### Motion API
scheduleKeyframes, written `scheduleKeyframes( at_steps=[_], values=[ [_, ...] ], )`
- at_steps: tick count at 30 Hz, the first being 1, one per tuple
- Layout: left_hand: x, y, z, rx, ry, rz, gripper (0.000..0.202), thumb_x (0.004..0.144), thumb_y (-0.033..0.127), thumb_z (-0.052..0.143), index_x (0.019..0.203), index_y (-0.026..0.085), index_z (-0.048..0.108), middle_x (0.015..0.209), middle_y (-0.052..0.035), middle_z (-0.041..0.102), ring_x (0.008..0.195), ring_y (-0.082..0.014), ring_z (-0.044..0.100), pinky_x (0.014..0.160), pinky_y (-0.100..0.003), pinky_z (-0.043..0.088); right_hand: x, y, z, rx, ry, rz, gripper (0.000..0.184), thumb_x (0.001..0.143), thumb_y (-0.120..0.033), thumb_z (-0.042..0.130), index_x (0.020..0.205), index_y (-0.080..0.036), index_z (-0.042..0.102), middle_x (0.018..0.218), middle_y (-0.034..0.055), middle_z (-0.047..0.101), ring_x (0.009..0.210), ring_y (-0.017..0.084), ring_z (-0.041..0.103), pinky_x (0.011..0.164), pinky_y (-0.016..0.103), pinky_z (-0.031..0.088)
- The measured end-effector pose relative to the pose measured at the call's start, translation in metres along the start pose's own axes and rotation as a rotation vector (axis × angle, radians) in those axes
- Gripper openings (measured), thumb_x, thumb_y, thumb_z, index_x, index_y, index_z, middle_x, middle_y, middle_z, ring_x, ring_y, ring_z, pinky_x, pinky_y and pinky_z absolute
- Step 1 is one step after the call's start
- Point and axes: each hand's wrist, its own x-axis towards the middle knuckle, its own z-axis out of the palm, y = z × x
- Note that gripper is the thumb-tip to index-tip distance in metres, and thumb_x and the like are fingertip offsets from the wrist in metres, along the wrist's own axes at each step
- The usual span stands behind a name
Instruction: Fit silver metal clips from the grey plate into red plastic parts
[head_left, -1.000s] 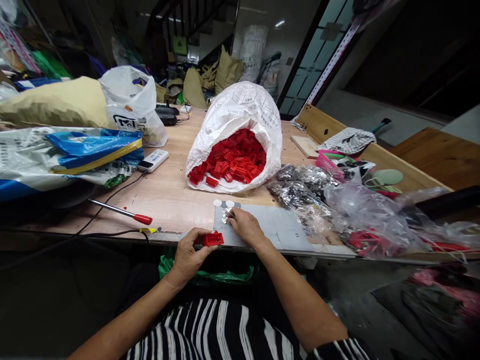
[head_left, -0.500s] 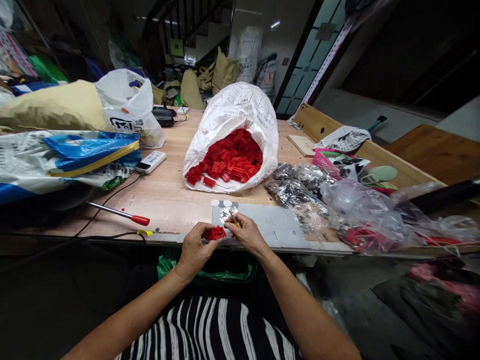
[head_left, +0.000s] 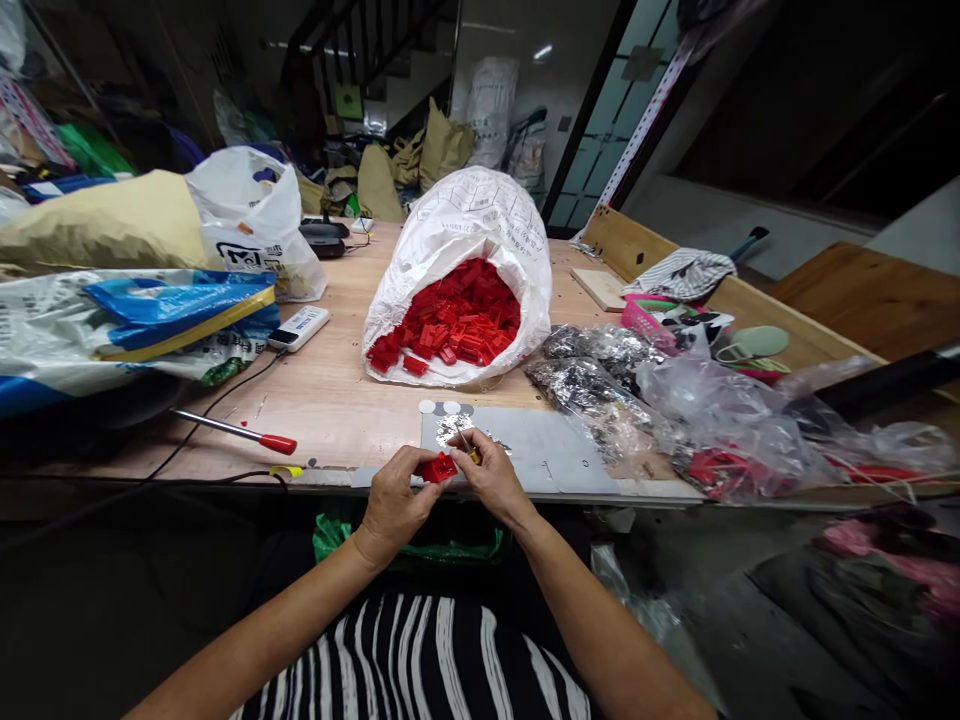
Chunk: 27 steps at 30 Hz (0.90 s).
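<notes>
My left hand [head_left: 397, 497] is closed on a red plastic part [head_left: 439, 467], gripping it between thumb and fingers just above the table's front edge. My right hand [head_left: 491, 478] is closed around a thin-tipped tool with a yellow handle [head_left: 474, 455], perhaps a small screwdriver; its metal tip points up and to the left. The right fingertips are close to the red part's right end; whether they touch it I cannot tell. Behind the hands, small shiny metal pieces [head_left: 450, 428] lie on a grey sheet [head_left: 536, 450]. Farther back, a white woven sack [head_left: 480, 215] lies open toward me, full of similar red parts [head_left: 457, 315].
Plastic bags of small metal pieces [head_left: 592, 395] lie to the right, near a pink basket [head_left: 645, 318]. On the left are a lever with a red grip [head_left: 277, 443], a white power strip [head_left: 300, 328] and stacked bags [head_left: 135, 310]. A green bag [head_left: 450, 548] hangs below the table edge.
The view has shifted slightly. The red part is turned a little in my left hand, and the tool in my right hand has tilted, showing more of its tip and handle.
</notes>
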Motion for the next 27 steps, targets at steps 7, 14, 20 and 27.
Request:
scheduleKeyframes(
  at_steps=[7,14,20,27],
  values=[
    [0.001,0.002,0.0,0.043,0.006,0.017,0.019,0.08,0.024,0.063,0.098,0.019,0.058,0.087,-0.0035,0.063,0.08,-0.0167,0.06,0.072,-0.029,0.049,-0.002,0.003,0.003,0.095,-0.043,0.023,0.013,0.079,-0.029,0.053,0.085,-0.019,0.058,0.076,-0.0017,0.056,0.073,0.014,0.053,0.071,0.027,0.042],
    [-0.001,-0.003,0.002,-0.014,-0.003,0.029,0.022,0.08,0.019,0.063,0.101,0.021,0.058,0.091,-0.0024,0.063,0.085,-0.0165,0.06,0.075,-0.03,0.05,-0.003,0.003,-0.003,0.102,-0.079,0.068,0.019,0.076,-0.032,0.058,0.09,-0.018,0.059,0.078,-0.0012,0.056,0.074,0.014,0.052,0.072,0.027,0.041],
    [-0.002,-0.006,0.004,-0.098,-0.011,-0.074,0.024,0.078,0.022,0.066,0.1,0.019,0.059,0.09,-0.0028,0.063,0.082,-0.0162,0.061,0.075,-0.029,0.051,-0.007,0.008,-0.007,0.11,-0.03,0.058,0.022,0.081,-0.038,0.055,0.093,-0.02,0.058,0.076,-0.0015,0.056,0.071,0.014,0.051,0.066,0.026,0.041],
    [-0.003,-0.007,0.007,-0.198,-0.014,-0.163,0.025,0.077,0.023,0.068,0.099,0.019,0.059,0.092,-0.0035,0.063,0.084,-0.0163,0.062,0.077,-0.029,0.052,-0.012,0.013,-0.01,0.082,-0.036,0.06,0.018,0.081,-0.037,0.054,0.088,-0.02,0.057,0.072,-0.0026,0.054,0.066,0.013,0.049,0.062,0.024,0.04]
  ],
)
